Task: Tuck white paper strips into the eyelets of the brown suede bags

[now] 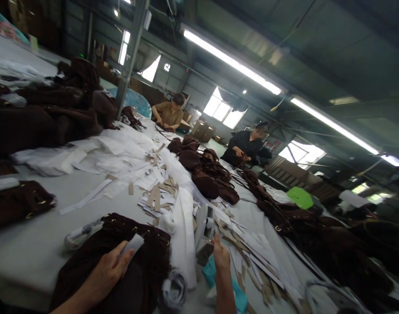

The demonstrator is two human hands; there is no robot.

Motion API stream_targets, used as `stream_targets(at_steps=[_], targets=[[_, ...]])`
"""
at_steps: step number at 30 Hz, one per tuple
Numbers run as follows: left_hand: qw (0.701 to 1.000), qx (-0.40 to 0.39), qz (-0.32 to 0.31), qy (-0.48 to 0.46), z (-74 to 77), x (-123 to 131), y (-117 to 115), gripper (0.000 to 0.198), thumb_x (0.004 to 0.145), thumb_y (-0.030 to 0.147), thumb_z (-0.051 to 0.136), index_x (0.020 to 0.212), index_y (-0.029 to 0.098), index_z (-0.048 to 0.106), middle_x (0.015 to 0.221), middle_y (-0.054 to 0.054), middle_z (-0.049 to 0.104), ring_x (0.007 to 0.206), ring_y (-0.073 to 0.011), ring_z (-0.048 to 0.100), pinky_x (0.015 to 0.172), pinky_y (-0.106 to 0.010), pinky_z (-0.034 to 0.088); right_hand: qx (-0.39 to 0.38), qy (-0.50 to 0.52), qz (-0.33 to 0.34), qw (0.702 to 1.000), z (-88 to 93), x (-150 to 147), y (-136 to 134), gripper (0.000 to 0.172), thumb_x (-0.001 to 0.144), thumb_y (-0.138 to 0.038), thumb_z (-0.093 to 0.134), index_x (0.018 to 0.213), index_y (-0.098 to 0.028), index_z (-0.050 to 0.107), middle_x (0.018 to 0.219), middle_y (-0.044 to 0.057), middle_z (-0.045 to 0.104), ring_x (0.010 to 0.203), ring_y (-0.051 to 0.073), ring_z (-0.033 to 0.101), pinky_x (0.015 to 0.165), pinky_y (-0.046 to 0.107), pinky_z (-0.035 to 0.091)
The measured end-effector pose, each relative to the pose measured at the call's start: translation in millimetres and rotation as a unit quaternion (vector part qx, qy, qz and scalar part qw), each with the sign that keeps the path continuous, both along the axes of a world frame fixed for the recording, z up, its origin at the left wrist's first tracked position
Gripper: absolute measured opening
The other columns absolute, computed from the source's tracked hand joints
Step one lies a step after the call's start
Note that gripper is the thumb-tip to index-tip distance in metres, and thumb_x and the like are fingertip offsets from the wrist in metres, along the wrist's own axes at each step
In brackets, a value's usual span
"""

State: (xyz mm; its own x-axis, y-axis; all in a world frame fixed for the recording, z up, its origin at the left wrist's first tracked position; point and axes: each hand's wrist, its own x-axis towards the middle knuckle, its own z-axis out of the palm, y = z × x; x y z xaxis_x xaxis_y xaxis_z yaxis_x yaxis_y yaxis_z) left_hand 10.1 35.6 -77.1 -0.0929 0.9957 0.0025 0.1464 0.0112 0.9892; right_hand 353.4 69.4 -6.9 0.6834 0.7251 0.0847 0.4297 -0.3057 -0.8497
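My left hand (113, 267) is closed around a folded whitish strip (134, 244), above a dark brown bag (150, 244) with brass-coloured eyelets that lies at the table's near edge. To the right, my right hand (221, 255) reaches forward beside a grey box-like holder (204, 226). Its fingers are pressed together near the holder's edge, and what they hold, if anything, is too small to tell. A turquoise cloth or bag (239, 297) lies partly behind my right forearm. A roll of pale wrapped strip (174, 288) rests between my hands.
Brown bags (207, 174) cover the middle, with more piled at left (55, 117) and right (330, 244). White sheets (88, 152) and paper strips (160, 196) litter the table (32, 244). Two people (169, 114) (241, 146) work across it. A metal post (129, 65) rises at the left.
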Motion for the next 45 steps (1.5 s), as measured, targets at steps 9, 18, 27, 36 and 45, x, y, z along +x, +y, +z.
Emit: stream_targets(at_steps=[9, 18, 27, 36, 45], targets=[[1.0, -0.006, 0.011, 0.008, -8.7, -1.3, -2.1, 0.049, 0.072, 0.059, 0.06, 0.1, 0.02, 0.069, 0.083, -0.004, 0.073, 0.08, -0.0274, 0.068, 0.075, -0.032, 0.055, 0.046, 0.075, -0.011, 0.996, -11.4, -3.7, 7.1, 0.055, 0.047, -0.061, 0.072, 0.069, -0.01, 0.073, 0.065, 0.009, 0.07, 0.07, 0.026, 0.064, 0.064, 0.034, 0.048], [0.997, -0.028, -0.062, 0.032, -10.3, -4.3, 1.0, 0.042, 0.083, 0.055, 0.052, 0.1, 0.018, 0.065, 0.059, 0.001, 0.063, 0.06, -0.0203, 0.06, 0.065, -0.026, 0.05, 0.039, 0.052, -0.034, 0.997, -39.1, -8.0, -38.2, 0.058, 0.057, -0.066, 0.065, 0.074, -0.012, 0.074, 0.071, 0.012, 0.072, 0.07, 0.026, 0.065, 0.06, 0.032, 0.049], [0.996, -0.007, -0.091, 0.007, -3.8, -5.7, -2.8, 0.038, 0.086, 0.055, 0.049, 0.081, 0.02, 0.062, 0.06, 0.002, 0.056, 0.057, -0.016, 0.052, 0.057, -0.023, 0.044, -0.008, -0.035, -0.059, 0.998, -40.6, -9.8, -46.7, 0.058, 0.053, -0.074, 0.059, 0.055, -0.016, 0.068, 0.058, 0.012, 0.067, 0.062, 0.028, 0.058, 0.056, 0.034, 0.039], [0.998, -0.004, -0.062, 0.004, 9.6, -2.9, -2.4, 0.037, 0.082, 0.052, 0.054, 0.093, 0.018, 0.063, 0.06, 0.001, 0.058, 0.059, -0.0172, 0.053, 0.056, -0.025, 0.041, -0.016, 0.142, 0.322, 0.936, -14.6, -141.4, -49.1, 0.042, 0.077, -0.058, 0.06, 0.068, -0.016, 0.063, 0.051, -0.005, 0.046, 0.048, 0.01, 0.04, 0.045, 0.022, 0.033], [0.988, 0.025, -0.132, 0.074, 11.0, -3.0, -3.8, 0.019, 0.091, 0.033, 0.044, 0.093, 0.019, 0.056, 0.079, -0.004, 0.068, 0.073, -0.0193, 0.064, 0.064, -0.025, 0.042, -0.065, 0.035, 0.368, 0.927, -25.0, -210.8, -16.5, 0.043, 0.08, -0.052, 0.055, 0.053, -0.018, 0.053, 0.052, -0.002, 0.048, 0.054, 0.012, 0.042, 0.052, 0.024, 0.033]])
